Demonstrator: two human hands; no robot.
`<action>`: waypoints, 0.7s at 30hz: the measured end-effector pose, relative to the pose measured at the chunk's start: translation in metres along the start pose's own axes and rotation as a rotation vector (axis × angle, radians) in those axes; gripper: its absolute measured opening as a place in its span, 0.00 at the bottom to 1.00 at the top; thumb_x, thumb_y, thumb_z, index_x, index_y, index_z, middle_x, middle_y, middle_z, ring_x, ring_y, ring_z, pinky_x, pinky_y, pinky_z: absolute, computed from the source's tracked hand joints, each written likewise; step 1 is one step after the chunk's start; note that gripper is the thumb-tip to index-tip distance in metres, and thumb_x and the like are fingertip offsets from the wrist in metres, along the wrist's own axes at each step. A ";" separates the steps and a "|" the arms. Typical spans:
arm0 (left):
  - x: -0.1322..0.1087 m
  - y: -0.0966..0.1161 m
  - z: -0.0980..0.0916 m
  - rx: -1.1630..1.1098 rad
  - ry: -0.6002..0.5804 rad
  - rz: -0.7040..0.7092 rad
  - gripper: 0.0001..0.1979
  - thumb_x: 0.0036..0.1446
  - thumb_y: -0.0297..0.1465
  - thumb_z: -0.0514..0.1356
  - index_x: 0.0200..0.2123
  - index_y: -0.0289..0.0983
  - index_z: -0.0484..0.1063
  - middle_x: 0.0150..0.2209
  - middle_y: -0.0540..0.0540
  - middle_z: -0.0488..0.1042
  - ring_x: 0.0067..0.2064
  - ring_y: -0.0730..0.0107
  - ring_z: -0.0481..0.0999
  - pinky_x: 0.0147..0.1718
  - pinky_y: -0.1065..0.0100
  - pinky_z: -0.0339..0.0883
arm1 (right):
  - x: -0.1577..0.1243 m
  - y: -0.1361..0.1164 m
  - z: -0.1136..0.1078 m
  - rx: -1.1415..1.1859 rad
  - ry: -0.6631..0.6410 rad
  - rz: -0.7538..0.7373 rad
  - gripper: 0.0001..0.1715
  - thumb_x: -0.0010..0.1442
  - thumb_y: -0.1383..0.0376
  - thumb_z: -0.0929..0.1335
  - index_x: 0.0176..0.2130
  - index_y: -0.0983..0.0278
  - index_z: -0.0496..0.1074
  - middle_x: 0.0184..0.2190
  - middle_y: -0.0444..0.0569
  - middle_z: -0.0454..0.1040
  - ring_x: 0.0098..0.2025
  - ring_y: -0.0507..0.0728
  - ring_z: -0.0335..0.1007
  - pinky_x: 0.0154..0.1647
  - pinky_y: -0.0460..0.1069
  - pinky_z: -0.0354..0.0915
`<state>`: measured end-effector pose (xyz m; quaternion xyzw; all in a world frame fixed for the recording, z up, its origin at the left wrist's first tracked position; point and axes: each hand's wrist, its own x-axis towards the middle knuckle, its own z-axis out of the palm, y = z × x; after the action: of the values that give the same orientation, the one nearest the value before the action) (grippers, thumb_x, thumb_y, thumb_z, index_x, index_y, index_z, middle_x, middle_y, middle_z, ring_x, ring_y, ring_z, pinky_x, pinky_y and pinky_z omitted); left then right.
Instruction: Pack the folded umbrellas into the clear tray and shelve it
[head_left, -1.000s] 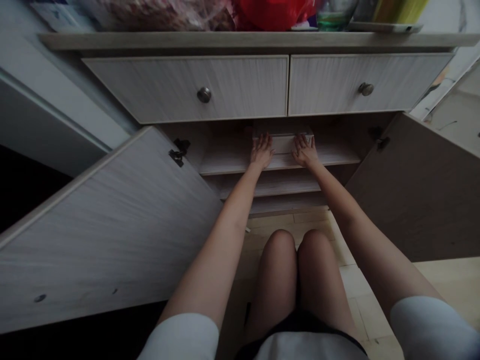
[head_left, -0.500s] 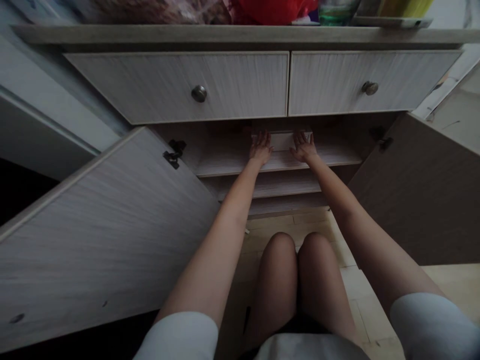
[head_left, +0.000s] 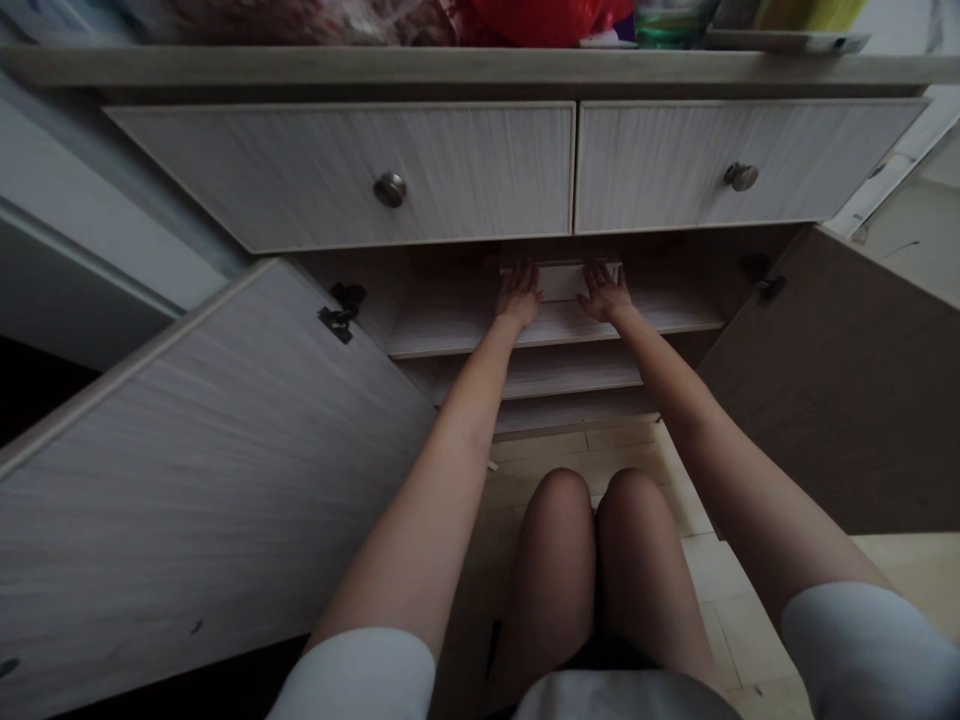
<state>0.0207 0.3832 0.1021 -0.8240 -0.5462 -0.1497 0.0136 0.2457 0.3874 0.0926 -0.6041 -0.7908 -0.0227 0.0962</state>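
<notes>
Both my arms reach into an open wooden cabinet. My left hand [head_left: 517, 295] and my right hand [head_left: 604, 293] rest on either end of a pale flat box-like object [head_left: 561, 282] lying on the upper shelf [head_left: 442, 325]. The fingers of both hands point inward and lie spread against the object's sides and top. The object's far part is hidden in shadow under the drawers.
Left cabinet door [head_left: 202, 450] and right door [head_left: 840, 390] stand wide open. Two closed drawers with round knobs [head_left: 390, 189] [head_left: 740, 176] sit above. A lower shelf [head_left: 540, 370] lies beneath. Red bag [head_left: 547, 15] and clutter sit on top. My knees [head_left: 592, 520] are over the tiled floor.
My hands and the pale object have slid slightly deeper into the cabinet. The view has shifted a little downward.
</notes>
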 end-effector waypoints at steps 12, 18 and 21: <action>0.011 0.007 -0.010 -0.062 0.005 -0.038 0.33 0.64 0.30 0.48 0.71 0.25 0.52 0.73 0.31 0.47 0.75 0.48 0.43 0.71 0.43 0.32 | -0.013 -0.011 -0.037 0.050 -0.025 0.009 0.46 0.69 0.47 0.54 0.72 0.74 0.50 0.74 0.63 0.44 0.75 0.72 0.36 0.72 0.72 0.35; -0.111 0.018 -0.017 -0.307 0.439 -0.088 0.27 0.71 0.38 0.42 0.64 0.34 0.66 0.64 0.35 0.69 0.67 0.59 0.66 0.66 0.53 0.59 | -0.137 -0.014 -0.060 0.302 0.484 0.002 0.39 0.72 0.51 0.47 0.66 0.67 0.63 0.61 0.63 0.69 0.64 0.65 0.63 0.65 0.64 0.59; -0.222 0.024 -0.024 -0.427 0.736 -0.265 0.25 0.70 0.42 0.44 0.55 0.37 0.74 0.50 0.37 0.81 0.54 0.59 0.80 0.54 0.57 0.73 | -0.259 -0.001 -0.060 0.432 0.820 0.199 0.32 0.69 0.46 0.54 0.54 0.57 0.75 0.43 0.59 0.77 0.50 0.67 0.75 0.52 0.67 0.70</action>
<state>-0.0422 0.1701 0.0700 -0.6233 -0.5627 -0.5427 0.0175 0.3174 0.1323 0.1047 -0.5845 -0.6125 -0.0850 0.5254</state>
